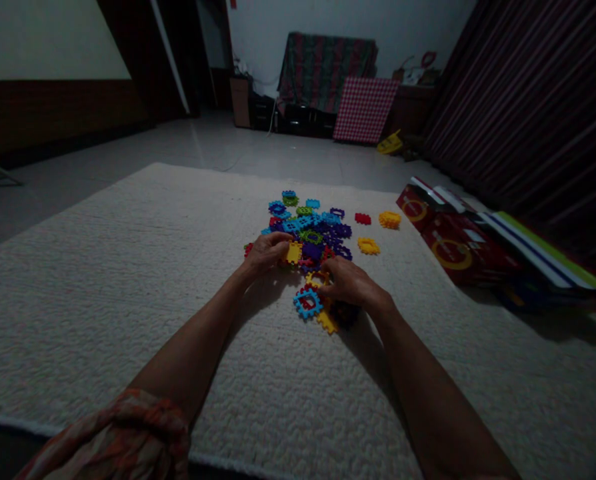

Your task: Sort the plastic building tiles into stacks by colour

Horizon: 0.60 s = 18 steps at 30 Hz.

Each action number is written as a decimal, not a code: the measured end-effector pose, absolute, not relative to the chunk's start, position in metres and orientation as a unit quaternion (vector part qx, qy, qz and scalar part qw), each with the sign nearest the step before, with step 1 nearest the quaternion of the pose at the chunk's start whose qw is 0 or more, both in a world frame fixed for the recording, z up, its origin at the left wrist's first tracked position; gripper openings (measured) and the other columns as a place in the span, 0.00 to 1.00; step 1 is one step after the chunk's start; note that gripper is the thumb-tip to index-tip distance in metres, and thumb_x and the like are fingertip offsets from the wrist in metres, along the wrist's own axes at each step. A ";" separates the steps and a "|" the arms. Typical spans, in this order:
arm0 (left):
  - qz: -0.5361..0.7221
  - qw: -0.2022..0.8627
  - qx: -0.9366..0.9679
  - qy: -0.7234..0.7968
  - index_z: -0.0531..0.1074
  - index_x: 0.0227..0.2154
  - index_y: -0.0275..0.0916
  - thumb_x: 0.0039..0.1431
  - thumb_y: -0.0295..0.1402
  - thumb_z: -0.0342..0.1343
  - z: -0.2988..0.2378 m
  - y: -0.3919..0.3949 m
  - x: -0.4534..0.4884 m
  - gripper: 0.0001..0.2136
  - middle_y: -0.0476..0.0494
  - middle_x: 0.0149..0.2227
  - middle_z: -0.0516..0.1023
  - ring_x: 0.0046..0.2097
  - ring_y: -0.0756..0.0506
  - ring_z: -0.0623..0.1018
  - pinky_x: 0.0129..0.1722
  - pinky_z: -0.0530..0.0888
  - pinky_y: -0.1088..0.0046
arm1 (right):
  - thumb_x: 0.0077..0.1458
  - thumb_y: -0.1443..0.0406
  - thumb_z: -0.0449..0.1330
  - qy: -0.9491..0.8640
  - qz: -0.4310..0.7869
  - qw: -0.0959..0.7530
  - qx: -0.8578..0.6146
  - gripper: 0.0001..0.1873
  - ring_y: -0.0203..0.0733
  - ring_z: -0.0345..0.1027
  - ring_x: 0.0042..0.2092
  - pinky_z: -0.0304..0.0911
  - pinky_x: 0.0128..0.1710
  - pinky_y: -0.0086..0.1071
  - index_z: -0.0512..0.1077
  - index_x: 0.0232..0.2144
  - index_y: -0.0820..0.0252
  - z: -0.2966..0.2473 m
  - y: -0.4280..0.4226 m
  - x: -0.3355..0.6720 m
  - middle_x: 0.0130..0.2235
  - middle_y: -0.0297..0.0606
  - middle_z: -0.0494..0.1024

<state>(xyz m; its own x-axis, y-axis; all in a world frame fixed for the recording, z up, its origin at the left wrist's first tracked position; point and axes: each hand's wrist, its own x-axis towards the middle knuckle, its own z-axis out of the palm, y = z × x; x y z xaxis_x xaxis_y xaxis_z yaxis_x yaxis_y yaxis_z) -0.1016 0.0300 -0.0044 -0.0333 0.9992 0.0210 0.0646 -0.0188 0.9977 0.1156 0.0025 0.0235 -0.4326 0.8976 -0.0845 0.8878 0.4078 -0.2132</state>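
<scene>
Left hand: fingers closed on the left edge of a yellow square piece, which sits at the near left side of the heap of toothed plastic pieces on the pale mat. Right hand: fingers curled and partly open at a yellow ring piece; cannot tell whether they grip it. Light-blue frame piece lies just nearer the wearer. Orange-yellow pieces and a red piece lie right of the heap, apart from it.
</scene>
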 end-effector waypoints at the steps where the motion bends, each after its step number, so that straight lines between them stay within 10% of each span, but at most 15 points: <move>1: 0.493 0.469 0.516 0.520 0.77 0.38 0.33 0.51 0.28 0.56 -0.004 0.029 -0.101 0.12 0.51 0.23 0.74 0.22 0.53 0.71 0.23 0.68 0.79 | 0.50 0.61 0.67 -0.838 0.112 0.020 -0.533 0.18 0.50 0.71 0.47 0.64 0.42 0.35 0.75 0.43 0.59 0.025 0.002 0.115 0.47 0.47 0.76; 11: 0.464 0.469 0.524 0.539 0.77 0.39 0.33 0.53 0.28 0.54 -0.002 0.028 -0.100 0.12 0.51 0.22 0.73 0.21 0.54 0.70 0.22 0.67 0.80 | 0.54 0.60 0.63 -0.856 0.101 0.006 -0.507 0.16 0.50 0.71 0.47 0.62 0.43 0.36 0.75 0.44 0.60 0.033 -0.004 0.110 0.46 0.47 0.77; 18: 0.473 0.444 0.535 0.542 0.78 0.37 0.35 0.53 0.30 0.55 -0.009 0.029 -0.100 0.11 0.51 0.22 0.73 0.21 0.54 0.69 0.21 0.66 0.80 | 0.49 0.64 0.64 -0.842 0.313 0.092 -0.429 0.17 0.42 0.71 0.42 0.65 0.41 0.32 0.73 0.43 0.61 0.038 0.002 0.123 0.42 0.41 0.78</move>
<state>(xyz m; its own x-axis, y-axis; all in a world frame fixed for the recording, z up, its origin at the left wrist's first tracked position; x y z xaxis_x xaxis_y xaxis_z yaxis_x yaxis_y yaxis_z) -0.0997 0.0290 -0.0085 -0.0339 0.9991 0.0247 0.1600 -0.0190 0.9869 0.1229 0.0023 0.0382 -0.6152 0.7800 -0.1145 0.6650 0.4355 -0.6067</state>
